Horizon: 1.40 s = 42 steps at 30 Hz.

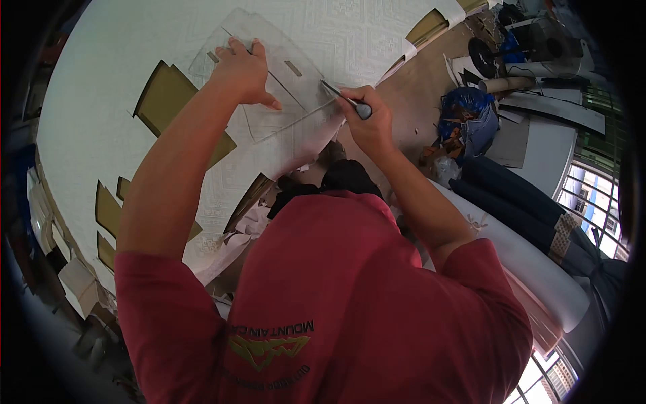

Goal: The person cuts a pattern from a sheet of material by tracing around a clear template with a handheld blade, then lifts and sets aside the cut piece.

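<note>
On the pale patterned sheet (336,40) lies a clear plastic template (282,50) with dark lines and small slots. My left hand (241,71) presses flat on the template, fingers spread. My right hand (369,121) is closed around a knife (362,108) with a dark, round-ended handle. Its thin tip points up and left, at the template's right edge near the sheet's border. Whether the tip touches the sheet cannot be made out.
Cut-out openings (168,97) in the sheet show brown board beneath. To the right are fabric rolls (501,192), a white roll (538,283), a blue plastic bag (464,108) and a black fan (481,57). Scraps (249,225) hang at the table's near edge.
</note>
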Tool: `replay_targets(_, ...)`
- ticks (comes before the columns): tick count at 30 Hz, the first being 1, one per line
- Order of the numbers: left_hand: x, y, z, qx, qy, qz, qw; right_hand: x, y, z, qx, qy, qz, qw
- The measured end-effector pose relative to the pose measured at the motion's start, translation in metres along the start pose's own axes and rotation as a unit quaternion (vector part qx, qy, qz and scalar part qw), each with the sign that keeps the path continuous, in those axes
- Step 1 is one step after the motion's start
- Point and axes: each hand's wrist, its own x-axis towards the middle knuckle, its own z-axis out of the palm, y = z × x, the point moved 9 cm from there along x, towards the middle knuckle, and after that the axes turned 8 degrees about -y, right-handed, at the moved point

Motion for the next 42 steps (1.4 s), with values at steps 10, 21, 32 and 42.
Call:
replay_targets(10,0.003,-0.010,0.009,-0.089,0.011,-0.016,0.996,0.031,0.001,-0.013,-0.009,-0.120,0.079,0.990)
replay_targets(21,-0.005,-0.014,0.008,-0.117,0.038,-0.035,0.992,0.111,0.012,-0.007,0.010,-0.395,-0.001,0.918)
replay_targets(32,-0.007,-0.017,0.013,-0.145,0.062,-0.054,0.986,0.141,-0.024,0.012,-0.024,-0.538,-0.166,0.826)
replay_targets(42,-0.020,-0.004,-0.012,-0.156,0.012,-0.087,0.984,0.143,-0.039,0.020,-0.042,-0.561,-0.220,0.797)
